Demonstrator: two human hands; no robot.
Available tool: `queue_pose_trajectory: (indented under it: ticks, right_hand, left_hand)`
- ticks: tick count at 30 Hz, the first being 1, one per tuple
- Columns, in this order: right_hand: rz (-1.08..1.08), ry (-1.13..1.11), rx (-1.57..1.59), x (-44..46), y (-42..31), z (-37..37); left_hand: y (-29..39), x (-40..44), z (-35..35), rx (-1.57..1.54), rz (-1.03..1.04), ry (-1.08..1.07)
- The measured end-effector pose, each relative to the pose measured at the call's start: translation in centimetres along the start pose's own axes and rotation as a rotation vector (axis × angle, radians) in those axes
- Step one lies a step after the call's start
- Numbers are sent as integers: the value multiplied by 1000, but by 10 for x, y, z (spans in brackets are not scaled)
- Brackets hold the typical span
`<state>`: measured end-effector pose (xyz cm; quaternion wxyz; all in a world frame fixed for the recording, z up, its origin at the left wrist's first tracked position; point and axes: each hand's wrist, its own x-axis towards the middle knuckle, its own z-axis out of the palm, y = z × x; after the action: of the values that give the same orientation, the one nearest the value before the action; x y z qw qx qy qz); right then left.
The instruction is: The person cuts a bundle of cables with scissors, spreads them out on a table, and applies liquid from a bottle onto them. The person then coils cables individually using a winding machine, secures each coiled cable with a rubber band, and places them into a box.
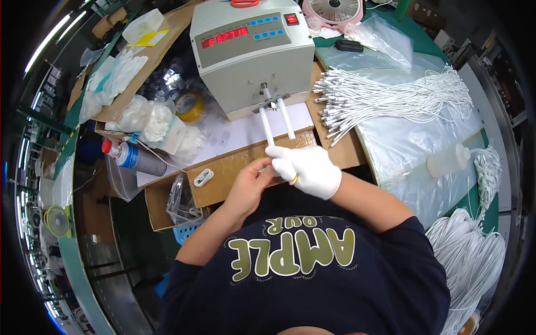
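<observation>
My left hand (249, 183), bare, is closed with its thumb and fingers pressed together against my right hand. My right hand (310, 172) wears a white glove with a yellow band at one finger, and its fingers are curled closed. Whatever lies between the two hands is hidden. Just beyond them, two white rods (286, 118) stick out from the front of a grey machine (254, 61) with a red lit number display. To the left, a small coiled white cable (204, 177) rests on a cardboard surface (223, 187).
A bundle of white cables (396, 100) lies on plastic bags at right, near a translucent bottle (448, 161). More cables (466, 268) hang lower right. On the left are a spray can (139, 159), a tape roll (190, 106) and plastic bags. A pink fan (333, 14) stands behind.
</observation>
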<state>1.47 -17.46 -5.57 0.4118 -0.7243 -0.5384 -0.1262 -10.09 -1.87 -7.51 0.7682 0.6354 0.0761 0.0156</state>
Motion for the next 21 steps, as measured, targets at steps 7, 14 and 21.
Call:
queue_pose_trajectory:
  ticks: [7,14,21]
  right_hand:
    - [629,-404,-916,12,124,-103]
    - [768,293,56,5,109,-97]
    - [27,-62,-299,23,31,-43]
  left_hand:
    - [-63,-25,-126,1849,460,617]
    - [-64,26,-120,1360,339,719]
    - [-58,63,-98,1599,213,566]
